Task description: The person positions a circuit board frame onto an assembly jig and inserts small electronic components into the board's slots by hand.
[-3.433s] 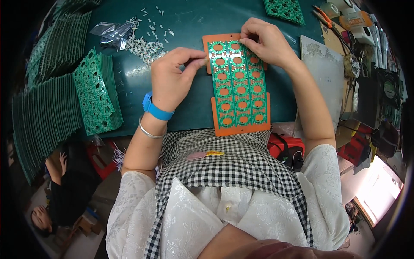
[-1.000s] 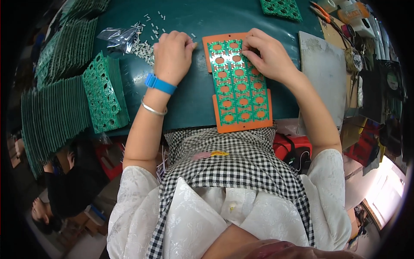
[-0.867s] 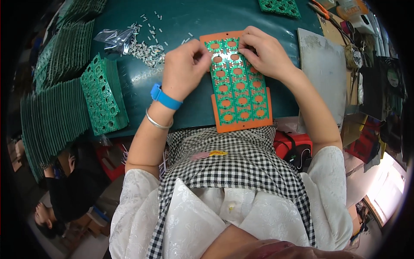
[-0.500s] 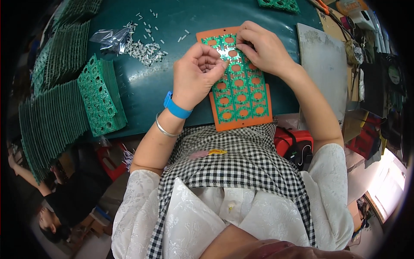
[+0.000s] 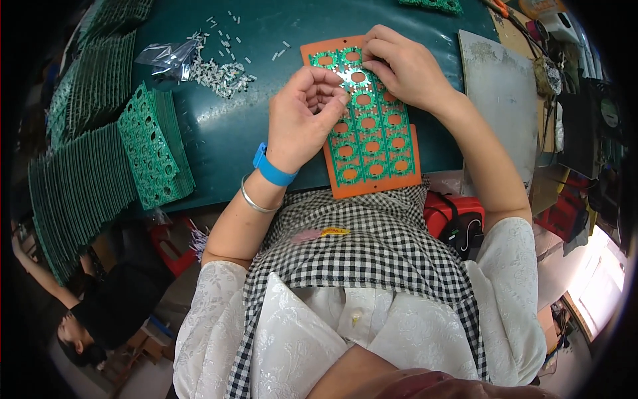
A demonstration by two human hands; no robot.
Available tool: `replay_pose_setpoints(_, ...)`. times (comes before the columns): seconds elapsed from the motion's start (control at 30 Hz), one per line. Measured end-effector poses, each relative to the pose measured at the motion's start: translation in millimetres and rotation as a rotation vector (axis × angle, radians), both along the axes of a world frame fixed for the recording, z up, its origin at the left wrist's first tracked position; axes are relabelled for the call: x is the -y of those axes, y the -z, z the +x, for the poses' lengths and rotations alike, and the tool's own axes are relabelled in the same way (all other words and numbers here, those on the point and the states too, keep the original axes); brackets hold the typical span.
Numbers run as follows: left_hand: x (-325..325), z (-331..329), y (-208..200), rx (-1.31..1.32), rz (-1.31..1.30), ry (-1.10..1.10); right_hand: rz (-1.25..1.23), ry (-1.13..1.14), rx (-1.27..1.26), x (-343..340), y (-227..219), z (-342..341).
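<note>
A green circuit board panel point(image 5: 370, 145) with rows of round cutouts lies on an orange backing board point(image 5: 344, 189) at the table's front edge. Over its left upper part my left hand point(image 5: 307, 110) has thumb and fingertips pinched together; anything between them is too small to make out. My right hand point(image 5: 411, 72) bends over the panel's upper right, thumb and index finger pinched close to its surface. What that pinch holds, if anything, is hidden. Small white parts point(image 5: 219, 76) are heaped beyond my left hand, beside a clear plastic bag point(image 5: 166, 58).
Rows of upright green circuit boards point(image 5: 80, 189) and a leaning stack point(image 5: 147, 149) line the left side. A grey metal plate point(image 5: 495, 106) lies at the right. More green boards point(image 5: 435, 5) sit at the far edge. Another person point(image 5: 116, 309) is at lower left.
My right hand has shifted slightly left and away from me over the panel. My left hand stays nearly in place, still pinched. The other person's arm and head have moved a little.
</note>
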State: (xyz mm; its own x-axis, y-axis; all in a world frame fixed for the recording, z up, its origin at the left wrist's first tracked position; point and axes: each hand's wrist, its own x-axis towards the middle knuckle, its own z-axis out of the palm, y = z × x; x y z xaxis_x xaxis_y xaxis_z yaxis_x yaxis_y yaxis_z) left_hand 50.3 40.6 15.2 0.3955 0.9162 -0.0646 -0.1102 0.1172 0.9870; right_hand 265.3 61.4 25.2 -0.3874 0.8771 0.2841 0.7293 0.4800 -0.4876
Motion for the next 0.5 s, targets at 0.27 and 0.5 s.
replay_pose_setpoints(0.27,2.0,1.7,5.3,-0.017,0.047,-0.002,0.110,-0.001,0.106,0.7,-1.1,-8.4)
replay_pose_setpoints(0.5,2.0,3.9,3.0,-0.012,0.046,-0.026,0.181,-0.020,0.163,3.2,4.1,-3.0)
